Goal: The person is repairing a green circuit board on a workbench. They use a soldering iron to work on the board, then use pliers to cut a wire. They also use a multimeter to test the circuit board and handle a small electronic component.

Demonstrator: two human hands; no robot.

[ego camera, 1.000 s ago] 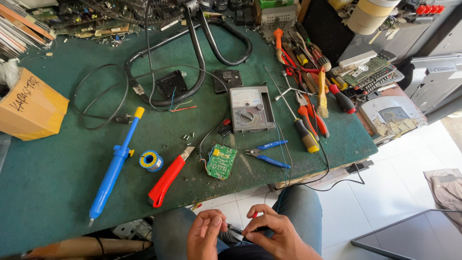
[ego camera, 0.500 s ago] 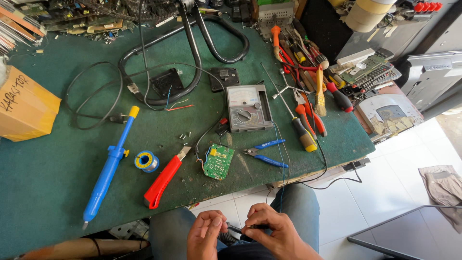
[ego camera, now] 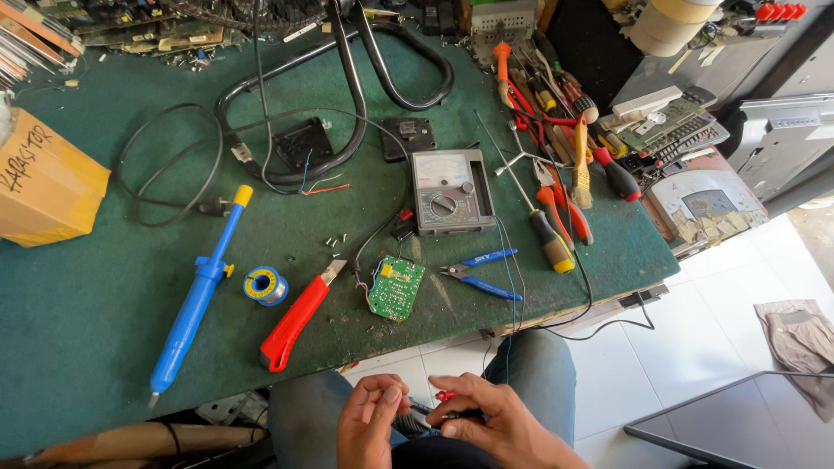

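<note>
Left hand: the left hand [ego camera: 372,426] is hovering over the person's lap, below the near edge of the green bench [ego camera: 104,347], its fingers curling in and pinching the end of a small dark tool [ego camera: 424,408].
Right hand: the right hand [ego camera: 486,421] is sitting just beside the left one, touching it, its fingers closing round the same small dark tool; a bit of red is showing at the tool's tip, between the two thumbs.
Small dark tool: it is lying across both hands above the blue-jeaned knees, well apart from the bench top; too much of it is hidden to tell what kind it is.
Circuit board: a small green circuit board [ego camera: 396,287] is resting near the bench's front edge, the thing on the bench nearest the hands, with thin wires running up from it.
Cutters: blue-handled cutters [ego camera: 482,274] are lying just right of the circuit board.
Knife: a red utility knife [ego camera: 295,320] is lying slantwise just left of the circuit board.
Solder: a spool of solder [ego camera: 265,285] is sitting left of the knife's blade end.
Pump: a long blue desoldering pump [ego camera: 196,295] is stretching diagonally further left of the circuit board.
Meter: a grey analogue meter [ego camera: 449,191] is lying beyond the circuit board, face up.
Screwdrivers: a heap of screwdrivers and pliers [ego camera: 556,165] is spreading out to the right of the meter.
Box: a yellow cardboard box [ego camera: 43,187] is standing far left of the circuit board, at the bench's edge.
</note>
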